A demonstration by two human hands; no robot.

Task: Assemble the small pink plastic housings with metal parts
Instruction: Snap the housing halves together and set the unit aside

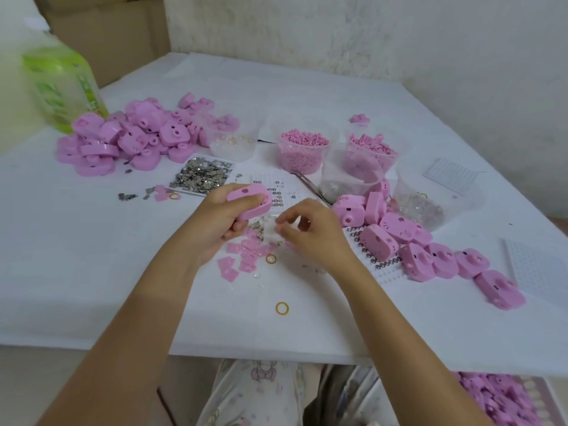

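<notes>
Left grip [221, 224] curled round smooth rounded pink housing [244, 193], right grip [310, 233] fingertips bunched, whether pinching anything unclear

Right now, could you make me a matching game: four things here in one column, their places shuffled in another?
1 green bottle
2 silver metal parts
3 pink pellets
4 pink housing

A in a clear cup
B gripped by the left hand
C far left of the table
D on a white tray

Pairs: 1-C, 2-D, 3-A, 4-B
</notes>
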